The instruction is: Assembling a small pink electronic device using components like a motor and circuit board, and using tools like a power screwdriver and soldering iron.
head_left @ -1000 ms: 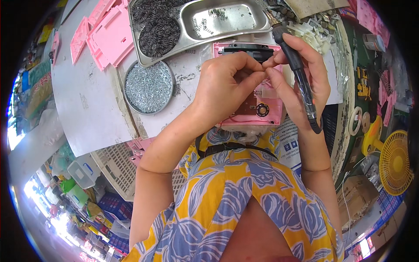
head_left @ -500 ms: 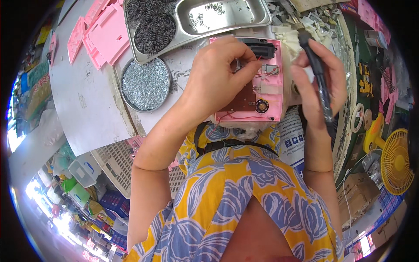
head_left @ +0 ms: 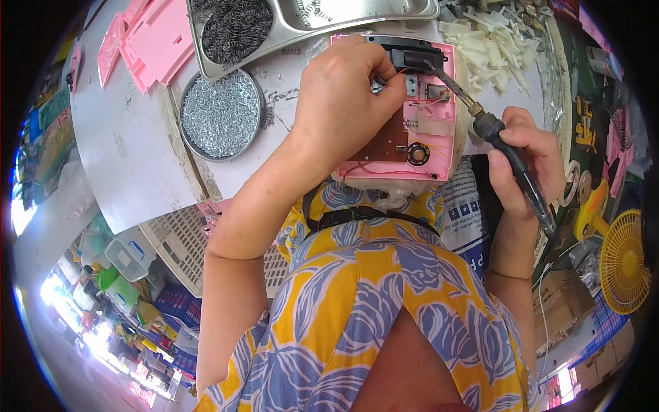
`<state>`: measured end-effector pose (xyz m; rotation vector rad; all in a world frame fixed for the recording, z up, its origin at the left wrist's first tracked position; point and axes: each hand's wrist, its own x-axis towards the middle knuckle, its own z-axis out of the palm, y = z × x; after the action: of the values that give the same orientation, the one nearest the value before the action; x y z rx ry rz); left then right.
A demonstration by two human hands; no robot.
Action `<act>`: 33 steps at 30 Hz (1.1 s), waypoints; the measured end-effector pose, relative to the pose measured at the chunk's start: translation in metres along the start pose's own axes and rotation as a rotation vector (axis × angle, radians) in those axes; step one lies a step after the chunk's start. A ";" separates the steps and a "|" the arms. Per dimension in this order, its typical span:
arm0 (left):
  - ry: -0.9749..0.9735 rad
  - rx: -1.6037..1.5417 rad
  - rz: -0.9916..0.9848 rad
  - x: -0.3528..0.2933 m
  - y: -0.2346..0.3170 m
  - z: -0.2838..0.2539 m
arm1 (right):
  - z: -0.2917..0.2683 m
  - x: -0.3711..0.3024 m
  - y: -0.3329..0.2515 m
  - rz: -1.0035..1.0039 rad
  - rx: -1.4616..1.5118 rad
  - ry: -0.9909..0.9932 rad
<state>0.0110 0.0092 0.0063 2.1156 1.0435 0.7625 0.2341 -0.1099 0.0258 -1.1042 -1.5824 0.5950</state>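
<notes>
My left hand [head_left: 349,88] lies over the left part of an opened pink plastic housing [head_left: 436,165]. Its thumb and forefinger are pinched at a thin red wire [head_left: 406,70]; the exact grip is hidden behind them. My right hand [head_left: 528,161] holds a soldering iron [head_left: 516,156] by its dark handle. The iron's metal tip reaches to a black compartment part [head_left: 412,58] at the housing's far edge; whether it touches cannot be told. Inside the housing are a brown circuit board [head_left: 381,143], a small round speaker [head_left: 418,154] and a small metal motor [head_left: 437,93].
A round dish of small metal screws [head_left: 221,115] stands left of the housing. Behind it a metal tray [head_left: 292,34] holds dark springs [head_left: 237,31]. Pink panels [head_left: 154,42] lie far left, white plastic parts [head_left: 487,41] far right. A yellow fan [head_left: 623,261] is at the right.
My right hand has moved right and nearer to me, and the soldering iron has tilted, its tip now over the housing. My left hand keeps its pinch. The whole view has shifted slightly.
</notes>
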 end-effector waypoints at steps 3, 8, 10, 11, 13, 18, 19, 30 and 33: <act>-0.001 0.005 0.004 0.000 0.000 0.000 | 0.002 0.000 -0.003 0.028 0.002 -0.022; 0.007 -0.003 0.017 0.000 0.000 0.000 | 0.004 0.001 0.001 -0.028 -0.053 -0.067; 0.009 -0.002 0.014 0.000 0.001 0.001 | 0.005 0.001 0.003 -0.048 -0.061 -0.065; 0.011 -0.002 0.017 0.000 0.000 0.001 | 0.007 0.002 0.004 -0.055 -0.065 -0.062; 0.016 -0.002 0.021 0.000 0.000 0.001 | 0.008 0.002 0.004 -0.054 -0.078 -0.058; 0.025 -0.011 0.009 0.000 0.001 0.002 | 0.009 0.005 0.004 -0.042 -0.097 -0.058; 0.028 -0.017 0.005 0.000 0.001 0.002 | 0.009 0.005 0.004 -0.048 -0.101 -0.065; 0.043 -0.036 -0.021 -0.001 0.001 0.004 | 0.002 0.007 0.006 -0.164 -0.160 -0.145; 0.046 -0.051 -0.035 -0.001 0.003 0.003 | -0.002 0.007 0.003 -0.103 -0.102 -0.130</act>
<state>0.0141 0.0062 0.0059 2.0402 1.0714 0.8155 0.2369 -0.1028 0.0273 -1.0699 -1.7874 0.5312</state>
